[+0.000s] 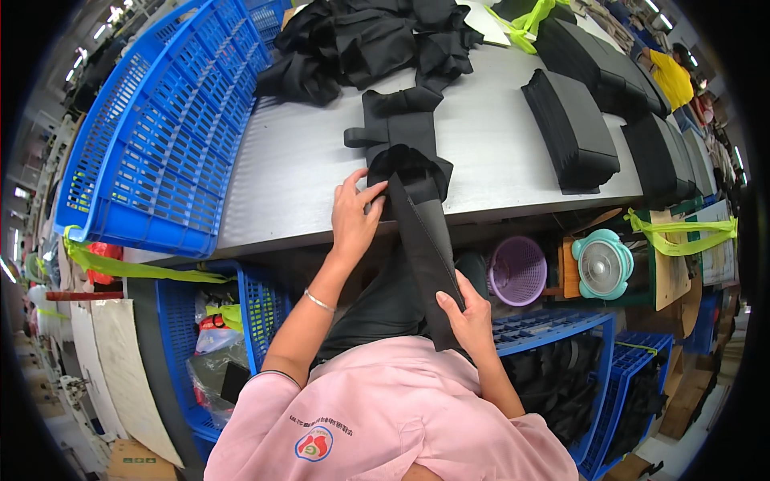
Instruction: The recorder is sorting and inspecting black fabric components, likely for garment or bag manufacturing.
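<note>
A long black fabric piece point(423, 232) with a stitched seam along it hangs over the table's near edge into my lap. My right hand point(472, 319) pinches its lower part between thumb and fingers. At its upper left edge my left hand point(355, 218) has its fingertips on the fabric, index finger and thumb bent toward each other. Just beyond lies more black fabric point(401, 128) with a small loop point(361, 138) sticking out to the left. Farther back, a crumpled heap of black fabric pieces point(353, 48) covers the table.
On the white table point(289, 176), a blue crate point(160, 136) stands left and stacked black pieces point(569, 132) lie right. Below the table are a purple basket point(517, 271), a turquoise fan point(603, 264), a blue bin of bags point(220, 345) and blue crates of black fabric point(553, 385).
</note>
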{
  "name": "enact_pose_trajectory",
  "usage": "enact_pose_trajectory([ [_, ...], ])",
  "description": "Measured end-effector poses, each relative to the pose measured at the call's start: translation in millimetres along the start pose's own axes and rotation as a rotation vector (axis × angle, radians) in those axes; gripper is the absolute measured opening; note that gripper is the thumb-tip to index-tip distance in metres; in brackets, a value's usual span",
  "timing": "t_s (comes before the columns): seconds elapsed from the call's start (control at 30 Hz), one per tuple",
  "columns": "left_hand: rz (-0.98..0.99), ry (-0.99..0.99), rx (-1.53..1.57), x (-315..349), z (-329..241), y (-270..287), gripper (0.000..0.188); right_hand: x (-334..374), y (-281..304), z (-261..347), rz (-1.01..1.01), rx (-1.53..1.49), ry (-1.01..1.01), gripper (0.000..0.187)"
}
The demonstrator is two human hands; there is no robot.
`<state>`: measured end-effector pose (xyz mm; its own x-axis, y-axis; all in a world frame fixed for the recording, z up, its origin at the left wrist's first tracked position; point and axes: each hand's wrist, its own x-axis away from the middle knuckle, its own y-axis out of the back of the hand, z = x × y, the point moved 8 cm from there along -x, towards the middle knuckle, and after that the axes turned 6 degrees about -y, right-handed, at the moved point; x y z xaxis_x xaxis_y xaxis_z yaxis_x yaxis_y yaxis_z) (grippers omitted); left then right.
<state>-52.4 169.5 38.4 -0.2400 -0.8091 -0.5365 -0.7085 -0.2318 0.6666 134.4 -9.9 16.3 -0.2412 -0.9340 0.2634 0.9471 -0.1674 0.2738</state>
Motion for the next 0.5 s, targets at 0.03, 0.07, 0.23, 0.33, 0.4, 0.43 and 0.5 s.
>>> enact_pose_trajectory([
  [0.03, 0.046, 0.052, 0.138, -8.2, 4.4, -8.4, 0.038, 0.3, 1.8, 3.5, -0.055, 0.074, 0.050, 0.044],
  [0.07, 0.094, 0.102, 0.276, -13.2, 6.5, -15.7, 0.043, 0.7, 4.2, 5.7, -0.111, 0.148, 0.099, 0.046],
  [0.23, 0.145, -0.175, 0.379, -27.2, -57.6, -13.4, 0.039, -1.6, 1.3, 31.4, -0.188, 0.471, 0.231, 0.054],
  [0.33, 0.210, -0.419, 0.413, -17.7, -99.3, -6.9, 0.035, -16.2, -6.1, 56.8, -0.185, 0.631, 0.359, 0.058],
  [0.4, 0.306, -0.523, 0.499, -1.7, -124.7, -8.0, 0.029, -36.2, -5.5, 45.4, -0.278, 0.654, 0.412, 0.045],
  [0.43, 0.405, -0.544, 0.517, 7.2, -137.2, -7.9, 0.029, -44.9, -2.9, 36.3, -0.334, 0.655, 0.501, 0.033],
  [0.5, 0.525, -0.601, 0.535, 25.2, -153.6, -4.8, 0.040, -52.6, 6.2, 34.5, -0.278, 0.348, 0.552, 0.007],
])
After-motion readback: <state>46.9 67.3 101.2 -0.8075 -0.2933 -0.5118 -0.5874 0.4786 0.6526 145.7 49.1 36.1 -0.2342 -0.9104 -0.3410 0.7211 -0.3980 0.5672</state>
